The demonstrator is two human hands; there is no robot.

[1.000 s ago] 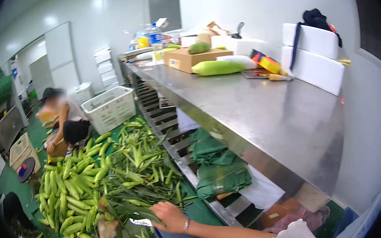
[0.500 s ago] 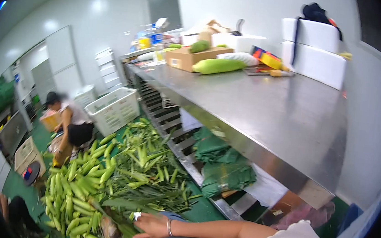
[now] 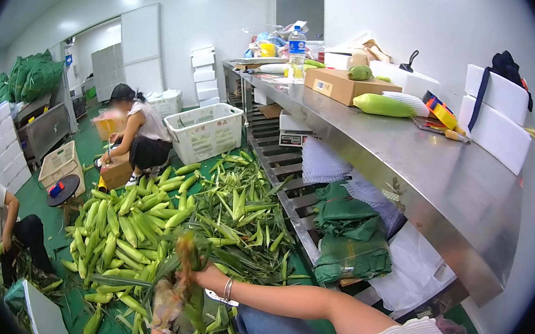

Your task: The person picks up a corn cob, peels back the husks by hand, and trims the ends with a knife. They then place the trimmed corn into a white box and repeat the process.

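Note:
An ear of corn [image 3: 194, 309] in its green husk stands roughly upright low in the view, brown silk [image 3: 186, 252] showing at its top. My left hand [image 3: 167, 304], in a soiled, thin-looking glove, is closed round the ear's left side. Fingers of my right hand [image 3: 204, 278], bare with a bracelet at the wrist, are closed on the husk near the silk end. Leaves hide part of both hands' fingers. Just beyond lies a large pile of corn ears [image 3: 123, 227], with loose husks [image 3: 246, 220] heaped to its right.
A long steel table [image 3: 404, 151] runs along the right, with a cardboard box [image 3: 336, 87] and foam boxes [image 3: 501, 118] on it. Green sacks [image 3: 352, 252] lie underneath. A white crate [image 3: 202, 138] stands behind the pile. One person [image 3: 146, 126] squats beyond; another [image 3: 1, 219] sits left.
The view has swung left and levelled. My right hand has moved up to the silk end of the corn, and the ear now stands more upright between my hands.

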